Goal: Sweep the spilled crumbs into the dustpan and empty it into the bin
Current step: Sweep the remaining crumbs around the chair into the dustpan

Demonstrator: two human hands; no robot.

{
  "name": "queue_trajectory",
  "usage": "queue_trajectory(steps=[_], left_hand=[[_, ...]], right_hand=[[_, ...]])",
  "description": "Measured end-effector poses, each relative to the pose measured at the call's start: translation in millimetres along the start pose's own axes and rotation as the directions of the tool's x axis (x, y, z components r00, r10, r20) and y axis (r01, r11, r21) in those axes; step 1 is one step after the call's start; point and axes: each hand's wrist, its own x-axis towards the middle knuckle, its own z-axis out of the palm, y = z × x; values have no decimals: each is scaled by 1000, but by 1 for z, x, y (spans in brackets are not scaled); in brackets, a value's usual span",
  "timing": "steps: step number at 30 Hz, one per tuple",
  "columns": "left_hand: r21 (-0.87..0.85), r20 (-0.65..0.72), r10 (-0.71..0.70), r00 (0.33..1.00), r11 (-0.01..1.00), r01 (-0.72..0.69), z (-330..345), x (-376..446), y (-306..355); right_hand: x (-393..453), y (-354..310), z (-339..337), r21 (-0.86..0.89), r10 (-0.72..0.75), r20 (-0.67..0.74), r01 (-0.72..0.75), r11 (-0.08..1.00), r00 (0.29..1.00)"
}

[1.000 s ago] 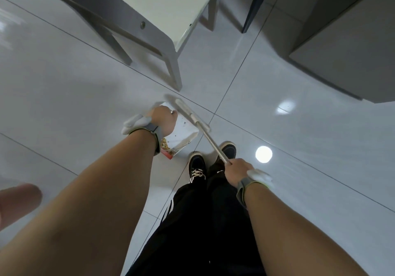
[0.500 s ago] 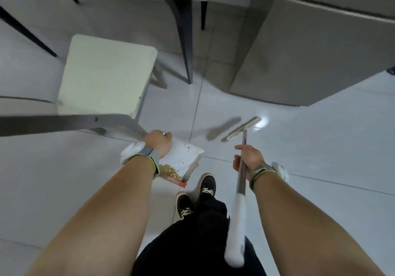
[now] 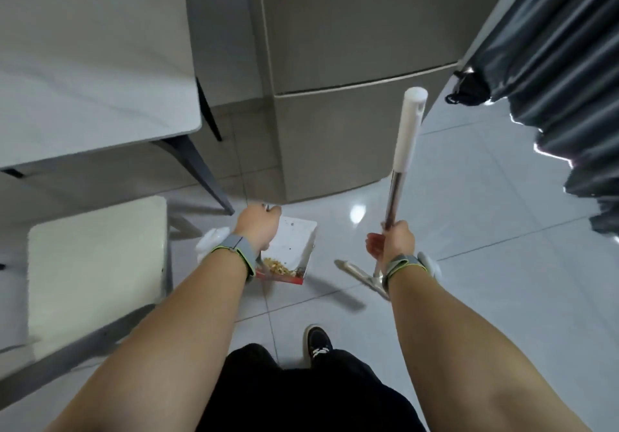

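My left hand (image 3: 259, 229) grips a white dustpan (image 3: 296, 244) with a red front edge and holds it above the floor. A heap of yellowish crumbs (image 3: 278, 267) lies at its lower end, near my wrist. My right hand (image 3: 390, 240) is closed around the metal shaft of a broom (image 3: 397, 194), held nearly upright. The broom's white grip end points up and away. Its narrow sweeping head (image 3: 360, 276) hangs just above the floor below my right wrist. No bin is in view.
A white table (image 3: 93, 73) with dark legs stands at the upper left, a pale chair seat (image 3: 93, 271) below it. A grey cabinet (image 3: 351, 103) rises ahead and a dark curtain (image 3: 562, 63) hangs at the right. My shoe (image 3: 318, 344) rests on the glossy floor tiles.
I have stood up and turned. The dustpan with its crumbs has come off the floor. The broom has swung from pointing away from me to nearly upright, head down.
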Motion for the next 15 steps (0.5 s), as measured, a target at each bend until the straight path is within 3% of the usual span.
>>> queue_trajectory(steps=[2, 6, 13, 15], left_hand=[[-5, 64, 88, 994, 996, -88, 9, 5, 16], [-2, 174, 206, 963, 978, -209, 27, 14, 38], [18, 404, 282, 870, 949, -316, 43, -5, 40], [59, 492, 284, 823, 932, -357, 50, -22, 37]], right_hand=[[-6, 3, -19, 33, -53, -19, 54, 998, 998], [-23, 33, -46, -8, -233, -194, 236, 972, 953], [-84, 108, -66, -108, -208, -478, 178, 978, 853], [-103, 143, -78, -84, -206, -584, 193, 977, 785]])
